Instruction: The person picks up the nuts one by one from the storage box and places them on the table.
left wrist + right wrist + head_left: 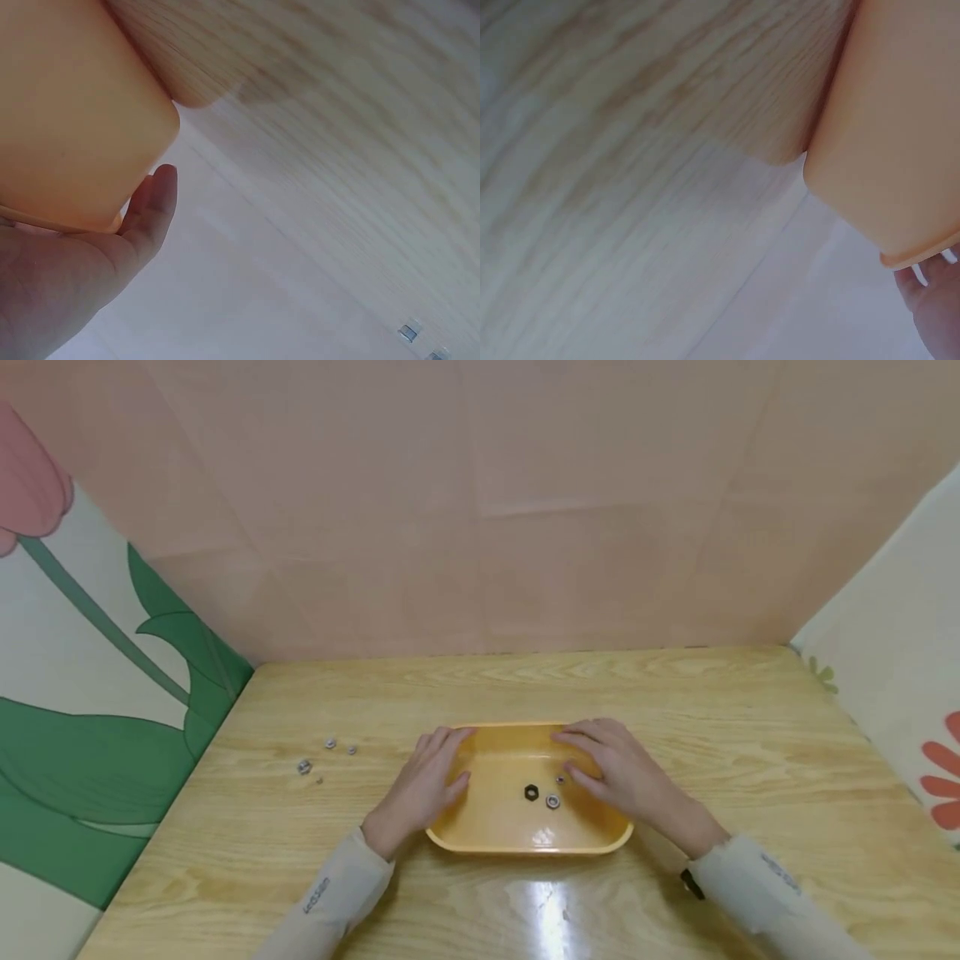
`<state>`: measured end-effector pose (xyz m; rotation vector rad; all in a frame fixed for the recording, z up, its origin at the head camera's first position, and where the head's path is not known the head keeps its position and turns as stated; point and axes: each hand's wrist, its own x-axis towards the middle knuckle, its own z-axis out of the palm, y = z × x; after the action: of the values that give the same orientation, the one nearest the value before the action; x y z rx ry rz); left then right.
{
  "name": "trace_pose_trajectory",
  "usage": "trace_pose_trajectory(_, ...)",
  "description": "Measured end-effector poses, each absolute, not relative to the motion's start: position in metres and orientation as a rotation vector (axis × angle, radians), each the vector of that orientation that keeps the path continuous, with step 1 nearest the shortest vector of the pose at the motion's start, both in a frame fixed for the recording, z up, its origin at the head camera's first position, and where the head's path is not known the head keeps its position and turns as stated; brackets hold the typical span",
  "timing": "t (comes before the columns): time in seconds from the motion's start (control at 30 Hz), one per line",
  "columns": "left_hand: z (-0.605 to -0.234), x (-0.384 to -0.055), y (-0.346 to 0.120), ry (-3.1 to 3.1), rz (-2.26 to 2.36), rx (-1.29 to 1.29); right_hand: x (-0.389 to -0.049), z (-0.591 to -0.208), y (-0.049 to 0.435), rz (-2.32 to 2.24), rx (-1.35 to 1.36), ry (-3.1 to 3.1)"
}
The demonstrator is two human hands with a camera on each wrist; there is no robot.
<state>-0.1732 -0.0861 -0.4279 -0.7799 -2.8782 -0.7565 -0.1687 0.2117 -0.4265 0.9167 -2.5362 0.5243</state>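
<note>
left sleeve [330,893] and right sleeve [780,914]: long, pale greyish, creased at the right cuff. small dark lettering [317,895] near the left cuff, similar marking on the right; can't read either from here. black bit [692,884] under the right cuff. left hand [420,785], right hand [626,768] bare.
</note>
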Motion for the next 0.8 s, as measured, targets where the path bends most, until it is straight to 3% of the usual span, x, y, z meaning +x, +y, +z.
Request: trace_pose_trajectory(0.8,-0.43,-0.1738,-0.0865,-2.866,-0.734,-0.792,-0.1698,-0.4285,0.2087,0.428,1.067,-2.658)
